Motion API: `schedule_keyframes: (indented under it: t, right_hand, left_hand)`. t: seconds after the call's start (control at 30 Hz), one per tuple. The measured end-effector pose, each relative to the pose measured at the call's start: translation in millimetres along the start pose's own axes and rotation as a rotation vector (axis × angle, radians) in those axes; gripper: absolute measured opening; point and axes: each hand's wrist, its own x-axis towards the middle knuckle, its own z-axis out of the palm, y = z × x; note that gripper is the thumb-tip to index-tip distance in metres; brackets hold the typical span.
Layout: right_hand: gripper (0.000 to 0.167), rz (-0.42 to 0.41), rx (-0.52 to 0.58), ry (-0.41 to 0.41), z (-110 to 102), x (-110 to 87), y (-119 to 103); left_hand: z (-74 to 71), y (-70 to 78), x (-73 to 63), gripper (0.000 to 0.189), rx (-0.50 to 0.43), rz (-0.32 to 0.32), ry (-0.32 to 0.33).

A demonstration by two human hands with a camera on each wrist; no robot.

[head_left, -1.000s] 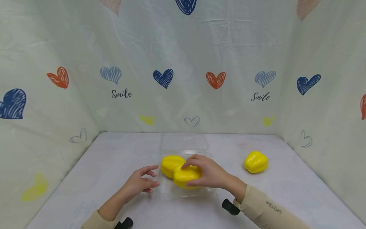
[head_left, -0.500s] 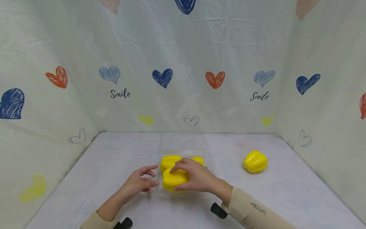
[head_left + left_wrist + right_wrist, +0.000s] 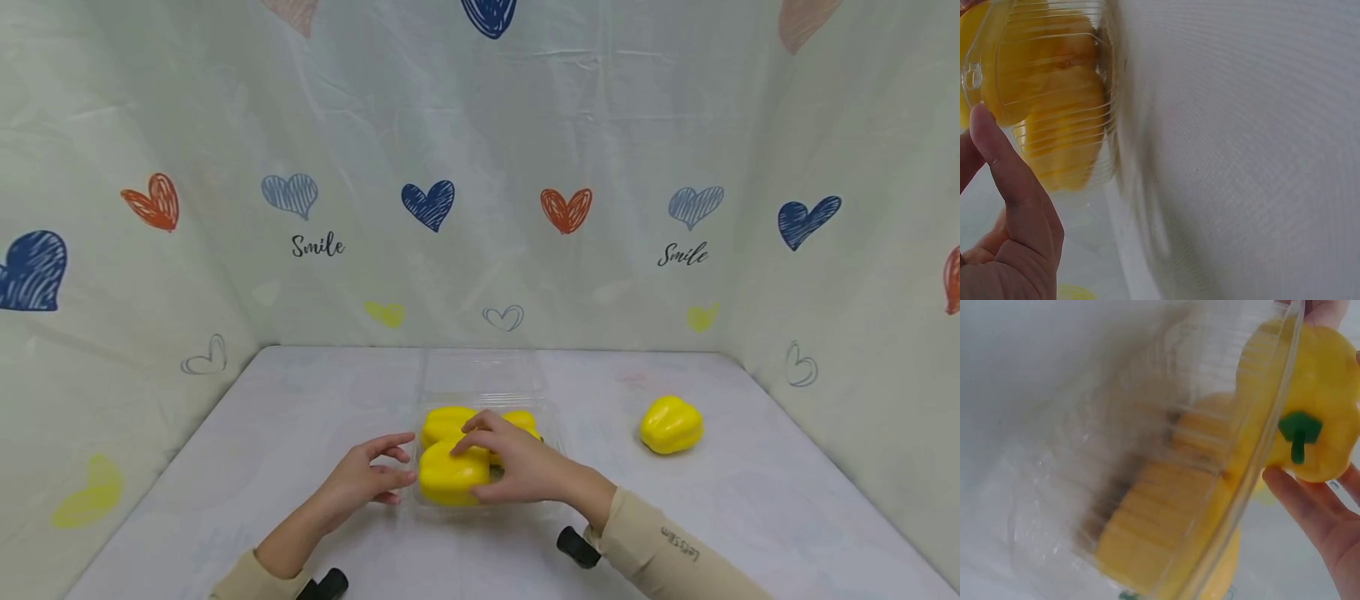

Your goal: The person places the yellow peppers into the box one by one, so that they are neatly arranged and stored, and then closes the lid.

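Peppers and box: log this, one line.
right hand: grips yellow pepper | left hand: at clear box | lid: open | lone pepper: on table

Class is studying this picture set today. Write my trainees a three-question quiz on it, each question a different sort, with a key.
1. Multiple choice: which hand grips a yellow pepper? A) left B) right C) neither
2. Count: how many peppers lie on the table outside the clear container?
3. True or false: the container's lid is closed over the peppers.

Key:
1. B, the right hand.
2. One: the loose pepper, right of the container in the head view.
3. False: the lid stands open at the far side.
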Motion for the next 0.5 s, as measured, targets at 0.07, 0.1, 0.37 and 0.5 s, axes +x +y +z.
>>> schedule_keyframes:
  t: [0.07, 0.1, 0.37, 0.5]
  right_hand:
    - [0.037, -0.005, 0.004, -0.001, -1.3, -0.3, 0.9]
    - [0.037, -0.003, 0.005, 0.000, -1.7, -0.3, 1.2]
    - [0.033, -0.004, -0.072, -0.042, 6.8, 4.0, 1.0]
    - [0.036, 0.044, -0.073, -0.060, 12.3, 4.6, 4.5]
  left_hand:
    - [-0.5, -0.7, 0.1, 0.067, -0.001, -0.001, -0.002]
    - [-0.8, -1.2, 0.2, 0.067, -0.004, 0.001, -0.004]
    - [-0.5, -3.6, 0.4, 0.067, -0.020, 0.018, -0.016]
    - [-0.4, -1.6, 0.3, 0.066, -0.021, 0.010, -0.013]
